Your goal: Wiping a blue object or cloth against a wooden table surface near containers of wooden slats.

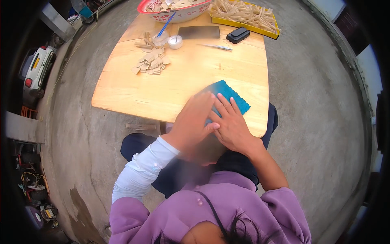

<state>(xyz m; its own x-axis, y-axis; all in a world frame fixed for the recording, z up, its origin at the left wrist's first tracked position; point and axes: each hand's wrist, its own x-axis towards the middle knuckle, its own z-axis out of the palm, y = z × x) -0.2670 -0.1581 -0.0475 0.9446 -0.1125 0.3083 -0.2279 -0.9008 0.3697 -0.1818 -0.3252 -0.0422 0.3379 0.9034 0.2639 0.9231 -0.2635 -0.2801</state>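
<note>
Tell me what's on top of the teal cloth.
The right hand has fingers on the teal cloth; the left hand overlaps its left part, contact unclear. What the hands cover cannot be seen.

Just beyond the dark flat slab [199,32] stands a red-rimmed basin [183,16]; beyond it rightward, a yellow tray [252,29] of pale strips [243,15]. Right of the slab sits a black case [238,35]; well off leftward, a white car [37,71].
</note>
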